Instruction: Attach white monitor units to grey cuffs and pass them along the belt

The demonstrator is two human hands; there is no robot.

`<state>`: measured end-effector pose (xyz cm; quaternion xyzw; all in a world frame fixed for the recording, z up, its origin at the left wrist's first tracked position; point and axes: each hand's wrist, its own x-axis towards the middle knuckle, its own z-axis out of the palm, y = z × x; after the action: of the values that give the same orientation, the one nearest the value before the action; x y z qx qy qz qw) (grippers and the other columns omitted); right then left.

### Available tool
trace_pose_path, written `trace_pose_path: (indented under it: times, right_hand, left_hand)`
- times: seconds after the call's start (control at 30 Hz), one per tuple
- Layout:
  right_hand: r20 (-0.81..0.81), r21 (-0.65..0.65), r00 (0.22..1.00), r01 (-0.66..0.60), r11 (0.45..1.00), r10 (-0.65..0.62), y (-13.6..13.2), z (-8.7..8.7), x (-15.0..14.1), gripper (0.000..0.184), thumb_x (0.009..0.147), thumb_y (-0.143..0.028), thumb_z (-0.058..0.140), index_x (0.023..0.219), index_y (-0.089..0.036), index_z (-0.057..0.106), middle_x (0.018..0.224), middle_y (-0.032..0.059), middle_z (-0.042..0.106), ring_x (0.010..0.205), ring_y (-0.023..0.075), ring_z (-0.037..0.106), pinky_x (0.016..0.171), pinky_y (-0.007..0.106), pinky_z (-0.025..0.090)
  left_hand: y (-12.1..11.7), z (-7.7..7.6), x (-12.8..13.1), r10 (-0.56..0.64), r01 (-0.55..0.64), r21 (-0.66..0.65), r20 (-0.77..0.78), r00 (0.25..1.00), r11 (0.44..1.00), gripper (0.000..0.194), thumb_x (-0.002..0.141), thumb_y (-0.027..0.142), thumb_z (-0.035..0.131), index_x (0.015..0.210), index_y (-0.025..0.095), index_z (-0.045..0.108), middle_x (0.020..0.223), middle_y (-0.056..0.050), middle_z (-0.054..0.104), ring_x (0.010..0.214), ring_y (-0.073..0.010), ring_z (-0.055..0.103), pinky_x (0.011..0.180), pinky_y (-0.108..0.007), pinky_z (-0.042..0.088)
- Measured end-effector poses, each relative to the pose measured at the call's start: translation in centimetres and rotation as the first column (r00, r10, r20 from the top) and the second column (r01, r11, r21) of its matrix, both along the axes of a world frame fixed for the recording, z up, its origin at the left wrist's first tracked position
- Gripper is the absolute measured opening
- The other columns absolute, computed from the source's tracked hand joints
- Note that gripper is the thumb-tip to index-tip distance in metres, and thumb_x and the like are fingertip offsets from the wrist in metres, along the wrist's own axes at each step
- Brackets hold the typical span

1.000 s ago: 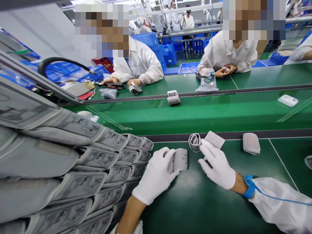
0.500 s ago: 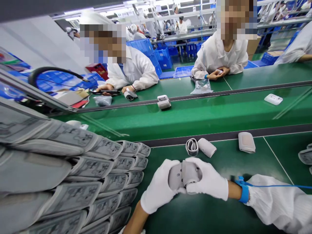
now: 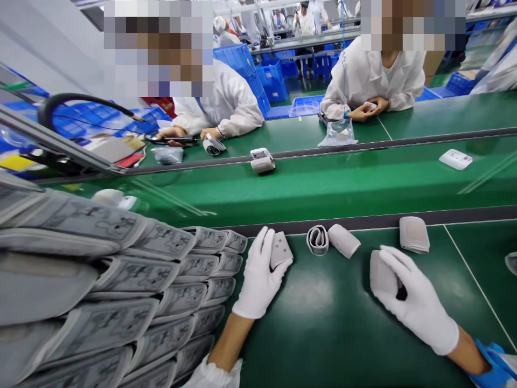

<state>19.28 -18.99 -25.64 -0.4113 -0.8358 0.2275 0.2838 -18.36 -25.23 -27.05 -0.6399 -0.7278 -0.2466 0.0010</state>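
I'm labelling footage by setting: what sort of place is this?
Probably a factory assembly line: a long green belt, co-workers in white coats, and stacked grey cuffs beside the worktop.

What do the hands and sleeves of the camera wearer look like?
The left hand and right hand wear plain white gloves. The left sleeve is white with a gathered cuff. A bright blue band circles the right wrist; the right sleeve barely shows.

Factory — green conveyor belt (image 3: 323,188), workbenches
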Motion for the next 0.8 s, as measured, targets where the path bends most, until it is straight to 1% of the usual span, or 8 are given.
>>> trace_pose_path:
  times: [0.13, 0.33, 0.47, 0.53, 0.6, 0.67, 0.73, 0.8]
  right_hand:
    - [0.132, 0.055, 0.990, 0.041, 0.998, -0.048, 1.4, -0.5, 0.2, 0.059, 0.095, -0.033, 0.068, 0.152, -0.031, 0.053, 0.164, 0.0109, 0.046, 0.135, 0.0333, 0.064, 0.094, 0.040, 0.065]
    - [0.121, 0.180, 0.987, 0.087, 0.980, -0.110, 0.8, 0.6, 0.2, 0.068, 0.098, -0.039, 0.068, 0.160, -0.026, 0.043, 0.160, 0.0136, 0.052, 0.133, 0.0321, 0.067, 0.089, 0.036, 0.066]
    - [0.038, 0.453, 0.995, 0.064, 0.889, -0.091, 0.5, 2.7, 0.6, 0.053, 0.102, -0.034, 0.060, 0.152, -0.019, 0.051, 0.134, 0.0158, 0.073, 0.109, 0.0268, 0.078, 0.077, 0.031, 0.064]
    - [0.025, 0.581, 0.997, 0.048, 0.812, -0.077, 1.3, 4.2, 0.6, 0.037, 0.101, -0.025, 0.059, 0.138, -0.019, 0.062, 0.118, 0.0116, 0.080, 0.095, 0.0237, 0.081, 0.073, 0.030, 0.061]
    - [0.015, 0.645, 0.994, 0.075, 0.761, -0.110, 3.4, 5.8, 0.2, 0.024, 0.100, -0.021, 0.059, 0.122, -0.020, 0.071, 0.106, 0.0069, 0.082, 0.086, 0.0213, 0.081, 0.072, 0.029, 0.059]
    - [-0.025, 0.607, 0.977, 0.183, 0.774, -0.211, 7.2, 7.4, -0.1, 0.021, 0.101, -0.024, 0.059, 0.112, -0.021, 0.077, 0.105, 0.0051, 0.082, 0.083, 0.0196, 0.079, 0.075, 0.028, 0.059]
    - [-0.062, 0.452, 0.915, 0.382, 0.806, -0.399, 12.5, 8.9, 0.2, 0.027, 0.100, -0.034, 0.060, 0.116, -0.022, 0.078, 0.111, 0.0052, 0.081, 0.080, 0.0197, 0.077, 0.079, 0.031, 0.060]
    - [-0.037, 0.291, 0.824, 0.550, 0.782, -0.566, 18.3, 10.1, 1.3, 0.038, 0.098, -0.039, 0.061, 0.129, -0.020, 0.074, 0.117, 0.0078, 0.079, 0.092, 0.0233, 0.076, 0.092, 0.037, 0.060]
  left_hand:
    - [0.2, -0.1, 0.1, 0.000, 0.007, 0.062, -0.109, 0.994, 0.998, 0.071, 0.104, 0.030, 0.054, 0.167, 0.027, 0.022, 0.173, -0.020, 0.024, 0.163, -0.0408, 0.018, 0.127, -0.065, 0.027]
    - [-0.4, 0.8, 1.5, -0.037, 0.151, 0.373, -0.297, 0.954, 0.916, 0.086, 0.089, 0.017, 0.074, 0.164, 0.016, 0.033, 0.159, -0.030, 0.044, 0.156, -0.0457, 0.033, 0.121, -0.066, 0.035]
    - [-0.4, 1.6, 4.8, -0.019, 0.256, 0.566, -0.391, 0.920, 0.784, 0.090, 0.075, 0.009, 0.084, 0.155, 0.009, 0.044, 0.140, -0.029, 0.061, 0.150, -0.0426, 0.045, 0.120, -0.059, 0.041]
    - [0.2, 1.8, 6.7, -0.046, 0.287, 0.583, -0.392, 0.919, 0.760, 0.078, 0.074, 0.006, 0.083, 0.146, 0.008, 0.053, 0.127, -0.025, 0.069, 0.145, -0.0399, 0.051, 0.118, -0.055, 0.045]
    - [1.3, 1.8, 8.4, -0.084, 0.306, 0.574, -0.381, 0.921, 0.759, 0.063, 0.075, 0.004, 0.081, 0.134, 0.008, 0.060, 0.119, -0.023, 0.072, 0.139, -0.0391, 0.057, 0.116, -0.054, 0.047]
    - [2.5, 1.9, 9.8, -0.086, 0.288, 0.548, -0.364, 0.927, 0.785, 0.053, 0.078, 0.005, 0.079, 0.128, 0.009, 0.063, 0.123, -0.024, 0.072, 0.135, -0.0419, 0.058, 0.115, -0.058, 0.046]
    - [3.7, 1.9, 10.5, -0.066, 0.233, 0.482, -0.338, 0.939, 0.845, 0.048, 0.082, 0.008, 0.075, 0.128, 0.011, 0.063, 0.132, -0.025, 0.068, 0.134, -0.0466, 0.057, 0.112, -0.063, 0.046]
    - [4.5, 1.7, 10.7, -0.050, 0.182, 0.418, -0.308, 0.950, 0.890, 0.046, 0.085, 0.010, 0.071, 0.130, 0.011, 0.062, 0.138, -0.025, 0.065, 0.133, -0.0491, 0.056, 0.108, -0.065, 0.048]
